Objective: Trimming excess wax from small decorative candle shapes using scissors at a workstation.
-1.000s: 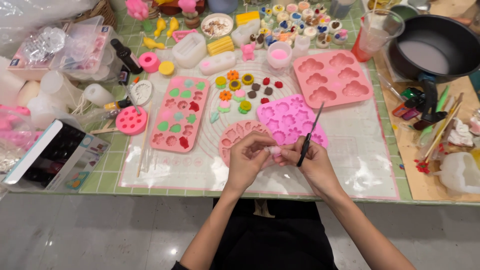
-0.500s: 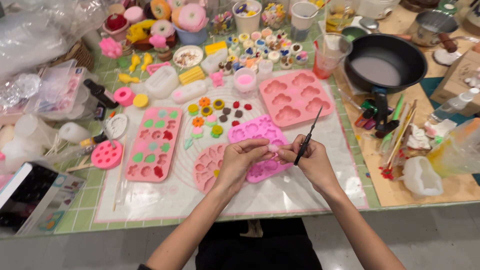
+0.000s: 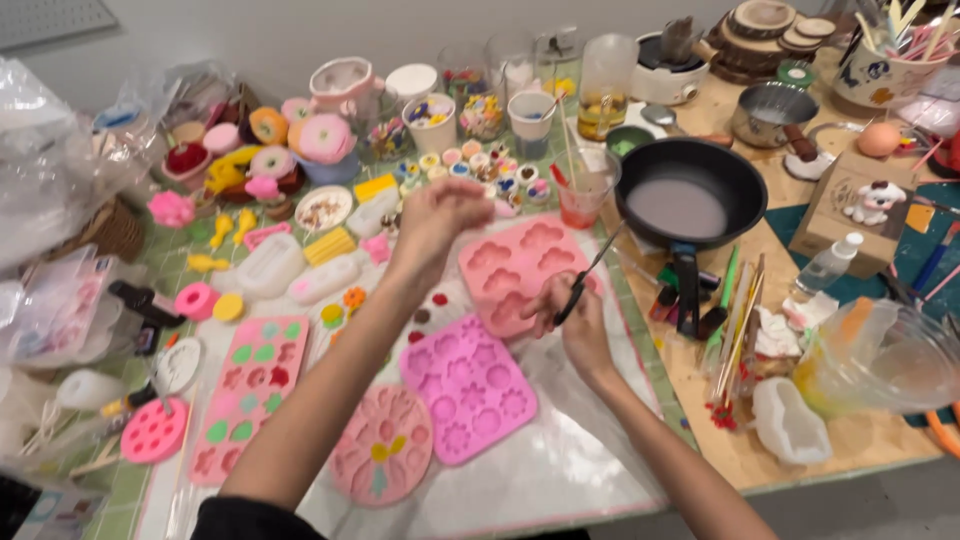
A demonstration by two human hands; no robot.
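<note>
the right hand [image 3: 572,318] is closed around a thin dark tool [image 3: 585,277], held like a pen with its slim tip slanting up and to the right over the edge of the light pink silicone mould [image 3: 520,262] with flower and heart cavities. the hand rests at that mould's lower right corner, touching or just above it; i cannot tell which. the left hand [image 3: 438,218] is lifted above the worktop [image 3: 700,400], fingers curled loosely inward over the row of small painted pots [image 3: 480,165]; whether it pinches anything is hidden by blur and by the curl of the fingers.

below the hands, a brighter pink square mould [image 3: 470,385] with small flower cavities lies tilted on a clear plastic sheet [image 3: 570,470], and a round pink mould [image 3: 383,458] with a yellow and green piece in it lies just beside its lower left corner. further left lies a long pink tray mould [image 3: 250,395] with green and red fillings, and near it a small round pink mould [image 3: 153,430].

to the right of the light pink mould stands a black frying pan [image 3: 690,185] holding pale pinkish liquid, its handle pointing towards the person. a clear cup [image 3: 585,190] with red liquid and a stick stands between the pan and the mould. brushes and sticks [image 3: 740,320] lie beside the pan handle, near a white silicone mould [image 3: 790,425].
</note>
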